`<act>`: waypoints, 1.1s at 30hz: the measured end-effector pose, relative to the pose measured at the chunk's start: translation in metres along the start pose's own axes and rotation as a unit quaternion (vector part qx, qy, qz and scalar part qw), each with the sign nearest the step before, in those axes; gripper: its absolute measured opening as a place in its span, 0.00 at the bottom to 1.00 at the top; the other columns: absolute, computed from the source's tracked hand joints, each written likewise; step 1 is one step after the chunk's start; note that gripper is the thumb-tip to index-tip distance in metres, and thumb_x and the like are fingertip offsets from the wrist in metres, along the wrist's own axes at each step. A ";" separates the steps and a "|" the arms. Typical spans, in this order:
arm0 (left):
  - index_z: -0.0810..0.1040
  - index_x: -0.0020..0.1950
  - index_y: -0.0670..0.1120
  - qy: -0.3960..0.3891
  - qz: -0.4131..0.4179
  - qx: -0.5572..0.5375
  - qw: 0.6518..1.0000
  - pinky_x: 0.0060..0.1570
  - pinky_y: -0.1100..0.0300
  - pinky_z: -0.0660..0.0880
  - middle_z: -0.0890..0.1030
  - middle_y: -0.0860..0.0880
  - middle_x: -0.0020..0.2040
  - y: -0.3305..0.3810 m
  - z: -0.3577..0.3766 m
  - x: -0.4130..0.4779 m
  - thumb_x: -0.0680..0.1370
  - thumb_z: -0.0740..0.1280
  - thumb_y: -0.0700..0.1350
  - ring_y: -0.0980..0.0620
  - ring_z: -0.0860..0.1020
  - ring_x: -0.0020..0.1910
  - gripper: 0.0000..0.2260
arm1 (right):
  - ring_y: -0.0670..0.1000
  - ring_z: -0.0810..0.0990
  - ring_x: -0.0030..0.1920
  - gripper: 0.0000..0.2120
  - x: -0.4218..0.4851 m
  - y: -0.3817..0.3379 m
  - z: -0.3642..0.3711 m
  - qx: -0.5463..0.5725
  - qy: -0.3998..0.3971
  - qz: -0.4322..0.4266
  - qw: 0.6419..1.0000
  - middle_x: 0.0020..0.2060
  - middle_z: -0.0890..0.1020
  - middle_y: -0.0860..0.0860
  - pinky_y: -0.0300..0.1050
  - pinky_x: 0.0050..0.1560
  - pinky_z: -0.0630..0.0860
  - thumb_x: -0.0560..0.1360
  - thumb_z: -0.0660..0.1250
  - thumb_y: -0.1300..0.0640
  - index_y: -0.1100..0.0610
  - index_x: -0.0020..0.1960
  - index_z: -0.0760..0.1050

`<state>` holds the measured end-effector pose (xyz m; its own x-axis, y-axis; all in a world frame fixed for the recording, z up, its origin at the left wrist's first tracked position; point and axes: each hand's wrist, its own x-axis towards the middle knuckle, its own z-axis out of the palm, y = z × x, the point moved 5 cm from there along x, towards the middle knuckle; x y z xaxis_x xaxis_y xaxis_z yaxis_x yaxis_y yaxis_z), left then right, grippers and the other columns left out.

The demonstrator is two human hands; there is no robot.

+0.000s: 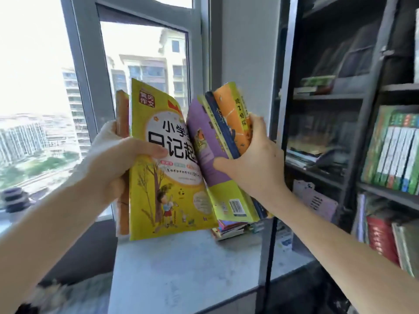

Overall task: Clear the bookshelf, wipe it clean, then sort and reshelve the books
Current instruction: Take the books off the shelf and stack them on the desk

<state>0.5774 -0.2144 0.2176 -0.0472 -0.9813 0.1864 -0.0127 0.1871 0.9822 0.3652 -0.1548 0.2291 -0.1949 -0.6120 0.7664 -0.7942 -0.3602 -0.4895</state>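
Note:
I hold two bunches of thin books up in front of the window. My left hand [113, 159] grips a yellow children's book [163, 184] with an orange book [123, 155] behind it, thumb across the yellow cover. My right hand [254, 159] grips a fan of several books: a purple and green one [210, 150], a dark blue one and an orange one [229, 107]. The dark bookshelf [360, 96] stands to the right, with books left on its shelves.
A grey window ledge [181, 268] lies below the books, with a low stack of books [229, 228] at its back right. Green-spined books [394, 150] and a red book [381, 236] fill the right shelves. The window frame [90, 87] is behind.

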 end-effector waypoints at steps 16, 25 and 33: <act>0.76 0.56 0.41 0.096 -0.163 0.003 0.982 0.41 0.46 0.80 0.84 0.40 0.46 -0.217 -0.057 0.160 0.64 0.73 0.27 0.39 0.84 0.42 0.23 | 0.54 0.76 0.51 0.40 0.004 0.183 0.291 0.064 -0.213 0.258 0.940 0.47 0.75 0.46 0.42 0.46 0.69 0.64 0.77 0.49 0.52 0.71 0.61; 0.76 0.53 0.42 0.080 -0.211 0.001 0.974 0.38 0.46 0.81 0.85 0.41 0.44 -0.289 -0.022 0.264 0.59 0.75 0.28 0.41 0.84 0.40 0.25 | 0.58 0.78 0.49 0.34 0.049 0.288 0.345 -0.022 -0.170 0.313 0.934 0.48 0.79 0.51 0.43 0.42 0.65 0.65 0.76 0.51 0.55 0.65 0.63; 0.74 0.59 0.43 0.014 -0.215 0.021 0.976 0.41 0.46 0.82 0.84 0.43 0.47 -0.342 -0.001 0.358 0.61 0.76 0.29 0.44 0.84 0.42 0.29 | 0.61 0.80 0.46 0.39 0.109 0.358 0.356 -0.287 -0.106 0.251 0.919 0.51 0.80 0.58 0.45 0.40 0.69 0.66 0.76 0.49 0.56 0.70 0.59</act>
<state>0.5654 -0.6300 -0.0511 -0.0009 -0.9704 -0.2416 -0.0661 -0.2410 0.9683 0.2644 -0.6006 -0.0108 -0.5510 -0.7446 0.3768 -0.8194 0.3975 -0.4129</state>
